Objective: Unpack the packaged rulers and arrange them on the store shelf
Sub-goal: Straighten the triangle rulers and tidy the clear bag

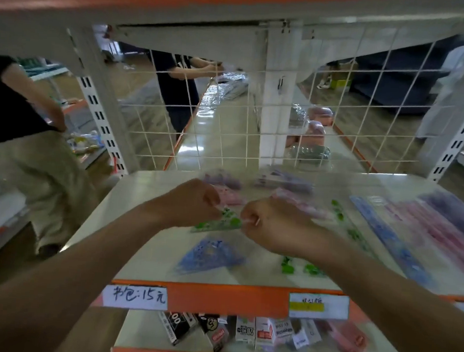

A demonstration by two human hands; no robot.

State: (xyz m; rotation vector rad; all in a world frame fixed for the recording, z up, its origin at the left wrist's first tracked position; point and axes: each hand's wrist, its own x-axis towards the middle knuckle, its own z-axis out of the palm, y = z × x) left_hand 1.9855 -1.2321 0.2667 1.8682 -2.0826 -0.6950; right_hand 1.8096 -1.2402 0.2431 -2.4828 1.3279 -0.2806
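Note:
Both hands work over the white shelf (pixel 147 197). My left hand (pixel 193 200) and my right hand (pixel 266 222) each pinch an end of a clear packet holding a green patterned ruler piece (pixel 219 221), lifted just above the shelf. A blue patterned triangle ruler (pixel 211 254) lies below the hands. Green ruler pieces (pixel 301 267) lie by my right wrist. A long blue ruler (pixel 386 236), pink rulers (pixel 428 222) and purple rulers (pixel 454 205) lie in a row at the right. Pink and purple packets (pixel 230 189) lie behind the hands.
A white wire grid (pixel 229 126) backs the shelf. The orange front edge (pixel 217 295) carries price labels. The lower shelf holds small boxes (pixel 244 333) and pink items (pixel 346 337). One person (pixel 22 133) stands at the left; another person (pixel 176 89) stands behind the grid.

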